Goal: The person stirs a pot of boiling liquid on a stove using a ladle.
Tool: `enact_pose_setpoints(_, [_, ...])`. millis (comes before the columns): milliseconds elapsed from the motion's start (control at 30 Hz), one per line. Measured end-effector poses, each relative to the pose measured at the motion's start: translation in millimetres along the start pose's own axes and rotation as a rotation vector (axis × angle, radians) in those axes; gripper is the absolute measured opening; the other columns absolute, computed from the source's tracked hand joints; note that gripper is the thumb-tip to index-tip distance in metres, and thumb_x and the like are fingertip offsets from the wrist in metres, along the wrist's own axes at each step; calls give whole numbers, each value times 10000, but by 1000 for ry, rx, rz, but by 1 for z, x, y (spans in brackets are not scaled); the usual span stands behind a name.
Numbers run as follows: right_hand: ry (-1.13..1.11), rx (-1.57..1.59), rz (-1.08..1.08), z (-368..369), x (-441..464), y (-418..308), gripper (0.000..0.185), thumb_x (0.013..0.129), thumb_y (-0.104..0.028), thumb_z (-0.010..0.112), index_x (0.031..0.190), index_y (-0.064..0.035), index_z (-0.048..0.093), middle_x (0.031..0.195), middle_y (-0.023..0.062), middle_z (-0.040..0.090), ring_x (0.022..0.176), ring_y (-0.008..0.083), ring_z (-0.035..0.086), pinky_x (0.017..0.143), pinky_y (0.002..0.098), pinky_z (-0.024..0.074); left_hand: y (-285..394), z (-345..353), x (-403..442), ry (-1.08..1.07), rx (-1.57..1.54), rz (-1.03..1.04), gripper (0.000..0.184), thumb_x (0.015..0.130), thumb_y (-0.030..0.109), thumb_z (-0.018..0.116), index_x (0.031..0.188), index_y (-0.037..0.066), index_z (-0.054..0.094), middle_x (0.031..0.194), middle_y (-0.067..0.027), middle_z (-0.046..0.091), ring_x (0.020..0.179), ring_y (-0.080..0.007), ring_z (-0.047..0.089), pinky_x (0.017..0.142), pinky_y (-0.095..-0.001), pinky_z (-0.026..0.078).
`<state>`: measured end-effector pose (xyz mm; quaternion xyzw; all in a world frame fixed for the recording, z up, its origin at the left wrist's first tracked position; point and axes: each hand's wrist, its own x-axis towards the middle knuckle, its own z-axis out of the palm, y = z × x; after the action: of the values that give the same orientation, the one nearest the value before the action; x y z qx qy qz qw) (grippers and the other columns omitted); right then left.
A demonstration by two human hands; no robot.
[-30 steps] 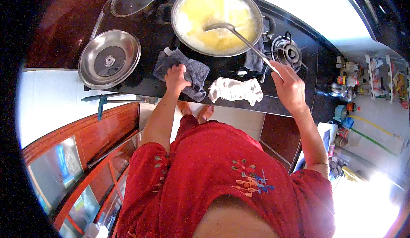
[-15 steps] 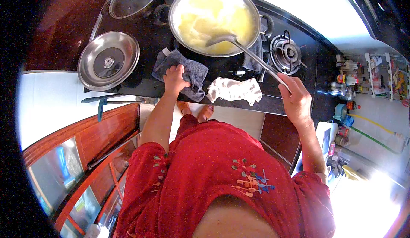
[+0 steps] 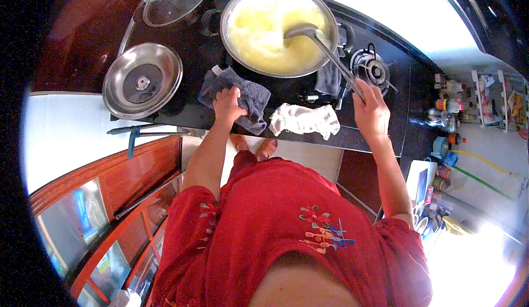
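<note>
My right hand (image 3: pixel 371 112) is closed round the long handle of a metal ladle (image 3: pixel 333 56). The ladle's bowl dips into the pale yellow, foamy liquid (image 3: pixel 259 28) that fills a wide steel pan (image 3: pixel 225 42). On the counter's front edge, my left hand (image 3: pixel 227 106) rests on a crumpled dark grey cloth (image 3: pixel 254 100), its thumb held apart from the fingers. A white cloth (image 3: pixel 305 119) lies bunched between my hands. Another grey cloth (image 3: pixel 329 80) is beside the pan, partly under the ladle handle.
A steel lid or shallow pan (image 3: pixel 117 86) sits at the left of the black counter, with a glass lid (image 3: pixel 182 4) behind it. An uncovered gas burner (image 3: pixel 373 71) stands right of the pan. Bottles and jars (image 3: pixel 449 106) line the far right, near a wall rack (image 3: pixel 490 95).
The ladle's bowl has moved right and slightly back in the pan, and my right hand has shifted a little left and back. My left hand stays on the grey cloth.
</note>
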<state>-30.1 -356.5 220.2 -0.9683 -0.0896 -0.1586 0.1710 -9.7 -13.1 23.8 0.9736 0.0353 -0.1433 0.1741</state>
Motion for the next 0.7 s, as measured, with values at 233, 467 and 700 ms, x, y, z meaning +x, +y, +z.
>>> enact_pose_setpoints(233, [-77,-19,71,44,27,-2,380,822,-139,622,1190,-100,534,973,136,582,819,351,609,680,429,504,0,-2,1,-23,-19,4,603,486,259,846,975,197,499,1012,-79,540,1039,-322,519,815,-489,448])
enact_pose_setpoints(467, [-63,56,46,66,54,-18,343,824,-168,628,1149,-85,556,943,148,587,816,358,612,682,427,504,-4,6,1,7,-24,11,612,489,261,843,982,202,486,1020,-76,532,1048,-323,513,811,-493,447])
enact_pose_setpoints(700, [-222,255,153,53,62,-52,311,846,-217,608,1113,-59,594,971,198,649,896,356,633,754,408,503,-6,11,2,26,-16,-4,613,487,260,844,985,202,491,1022,-63,530,1055,-319,509,812,-488,445])
